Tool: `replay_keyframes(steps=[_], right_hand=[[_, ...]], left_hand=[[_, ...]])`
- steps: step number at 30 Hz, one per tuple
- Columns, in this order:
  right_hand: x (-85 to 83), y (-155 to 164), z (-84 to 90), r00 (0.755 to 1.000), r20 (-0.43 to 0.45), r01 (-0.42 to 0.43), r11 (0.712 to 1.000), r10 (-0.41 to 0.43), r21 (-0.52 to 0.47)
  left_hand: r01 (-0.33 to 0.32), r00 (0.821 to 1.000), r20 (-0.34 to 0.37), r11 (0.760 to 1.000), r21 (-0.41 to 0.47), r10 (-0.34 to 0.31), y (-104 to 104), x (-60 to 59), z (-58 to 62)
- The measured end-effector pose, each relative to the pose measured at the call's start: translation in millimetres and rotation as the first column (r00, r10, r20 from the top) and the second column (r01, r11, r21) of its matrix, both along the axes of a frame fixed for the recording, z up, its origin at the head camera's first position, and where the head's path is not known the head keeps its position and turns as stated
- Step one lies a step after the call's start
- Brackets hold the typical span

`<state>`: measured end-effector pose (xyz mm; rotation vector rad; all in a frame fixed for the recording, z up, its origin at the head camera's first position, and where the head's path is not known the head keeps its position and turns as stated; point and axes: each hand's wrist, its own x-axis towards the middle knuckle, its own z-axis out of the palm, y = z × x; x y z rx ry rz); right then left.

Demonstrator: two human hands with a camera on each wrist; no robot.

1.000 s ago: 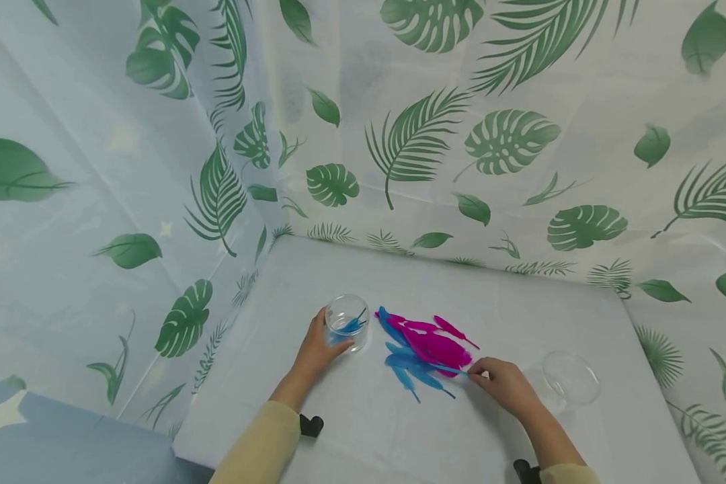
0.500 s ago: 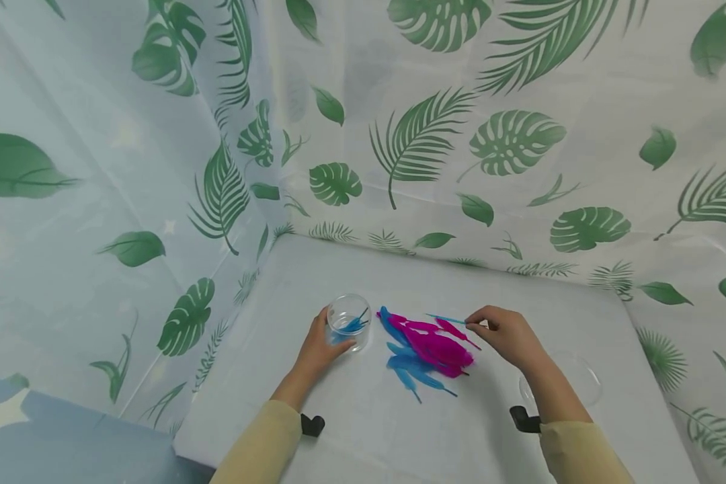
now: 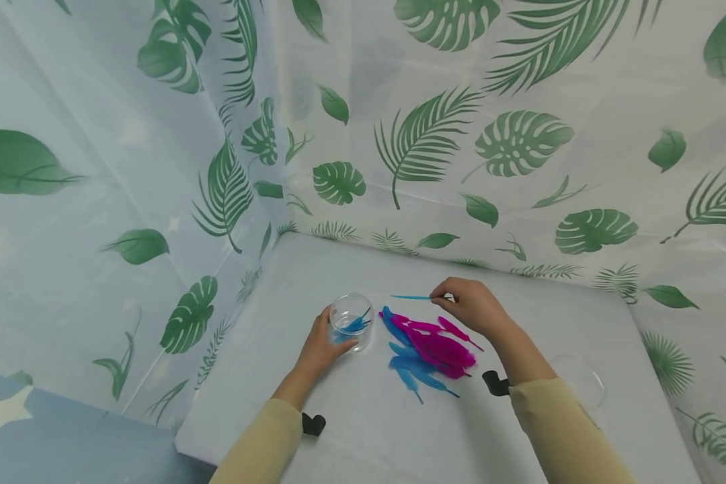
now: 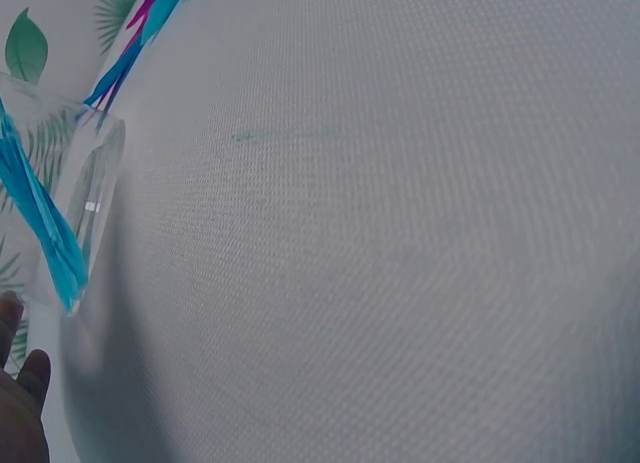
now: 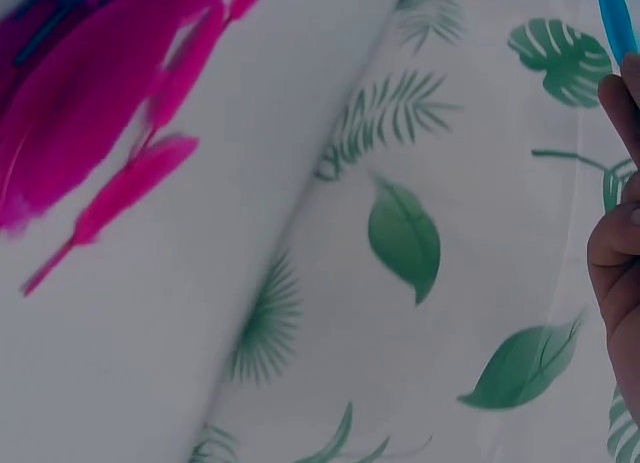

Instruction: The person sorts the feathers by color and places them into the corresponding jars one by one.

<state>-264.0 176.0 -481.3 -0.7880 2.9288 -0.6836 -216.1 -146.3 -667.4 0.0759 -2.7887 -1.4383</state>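
My left hand point(image 3: 320, 344) grips the side of a clear round cup point(image 3: 352, 306) that stands on the table, fingers behind it and thumb in front. Blue feathers point(image 4: 45, 213) lean inside this cup, their dark quills toward the rim. In my right hand point(image 3: 468, 304) a single blue feather point(image 3: 410, 296) is pinched between thumb and fingers, its tip pointing left toward the cup. Below that hand lies a loose pile of magenta feathers point(image 3: 441, 349), with several blue feathers point(image 3: 413, 366) along its left and lower sides.
A second clear container point(image 3: 587, 380) stands at the right of the white table point(image 3: 314, 269), partly hidden behind my right forearm. Leaf-printed sheets point(image 3: 435, 134) hang along the back and left. Each wrist carries a black mount point(image 3: 313, 424).
My right hand has lifted the blue feather off the pile and carried it up and then left, past the far side of the pile. The left hand keeps its hold on the cup.
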Motion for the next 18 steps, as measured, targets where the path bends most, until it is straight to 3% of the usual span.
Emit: replay_keyframes(steps=[7,18], right_hand=[[-12.2,-46.1,-6.4,0.994,-0.052,-0.089,0.995,0.091,0.048],[-24.5,-112.9,-43.1,0.979,-0.039,-0.184,0.953,0.199,0.242]], left_hand=[[0.009,0.999,-0.042,1.0,-0.008,-0.01,-0.7,-2.2,-3.2],[0.006,1.0,-0.027,1.0,0.0,-0.006,-1.0,0.3,-1.5]])
